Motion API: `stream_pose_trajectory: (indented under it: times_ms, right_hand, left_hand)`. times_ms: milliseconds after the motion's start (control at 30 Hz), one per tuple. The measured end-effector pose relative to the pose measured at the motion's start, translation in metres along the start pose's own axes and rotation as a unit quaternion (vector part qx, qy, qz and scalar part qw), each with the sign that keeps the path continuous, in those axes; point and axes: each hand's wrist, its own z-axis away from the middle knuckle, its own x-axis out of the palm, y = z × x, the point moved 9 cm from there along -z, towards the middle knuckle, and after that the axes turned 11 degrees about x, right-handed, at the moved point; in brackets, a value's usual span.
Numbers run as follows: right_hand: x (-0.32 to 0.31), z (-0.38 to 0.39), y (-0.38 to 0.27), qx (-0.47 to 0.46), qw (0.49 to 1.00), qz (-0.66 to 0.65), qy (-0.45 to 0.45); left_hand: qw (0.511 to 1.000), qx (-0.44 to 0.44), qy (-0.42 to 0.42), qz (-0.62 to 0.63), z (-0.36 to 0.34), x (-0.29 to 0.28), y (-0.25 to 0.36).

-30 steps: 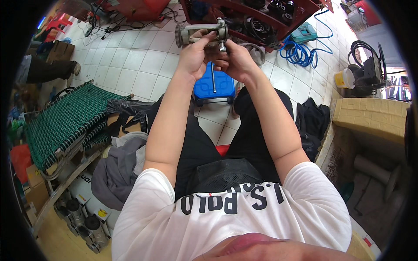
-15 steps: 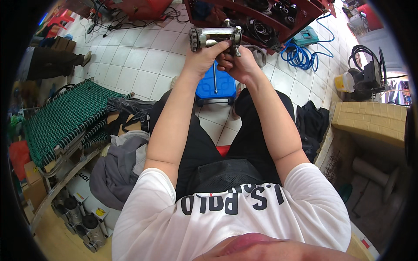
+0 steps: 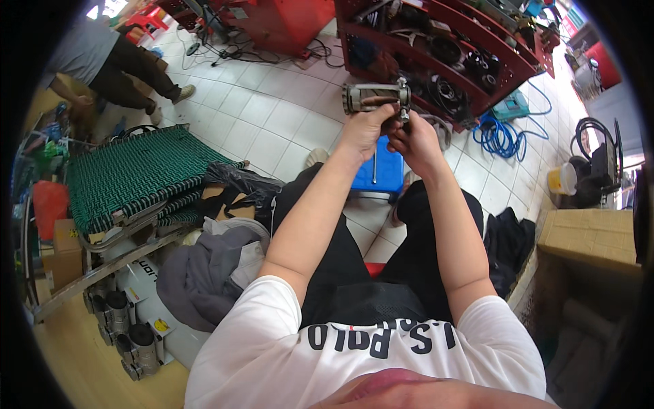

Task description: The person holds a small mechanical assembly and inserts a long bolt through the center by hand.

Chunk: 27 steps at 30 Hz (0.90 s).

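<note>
The left hand [image 3: 363, 133] is wrapping its fingers around a metal cylinder [image 3: 370, 91] at upper centre of frame; the right hand [image 3: 420, 142] is meeting its right end, grip too hidden to tell. Supporting both ends should be steadying it.

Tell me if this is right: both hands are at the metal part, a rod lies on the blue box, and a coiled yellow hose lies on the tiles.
One colour is wrong: the head view shows the coiled hose on the tiles is blue, not yellow. The left hand and right hand are at the metal part, and the rod lies on the blue box.
</note>
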Motion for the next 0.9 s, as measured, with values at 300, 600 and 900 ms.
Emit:
stream_pose_trajectory:
  times_ms: [300,600,900]
  right_hand:
    - [0.01,0.006,-0.011,-0.085,0.992,0.073,0.052]
    - [0.01,0.005,-0.015,-0.148,0.98,0.125,0.043]
    - [0.012,0.006,-0.012,-0.132,0.984,0.095,0.068]
  left_hand:
    - [0.992,-0.036,0.08,0.09,-0.005,-0.019,-0.009]
    - [0.99,-0.048,0.063,0.121,-0.002,-0.008,-0.007]
    - [0.987,-0.058,0.093,0.115,-0.003,-0.013,-0.014]
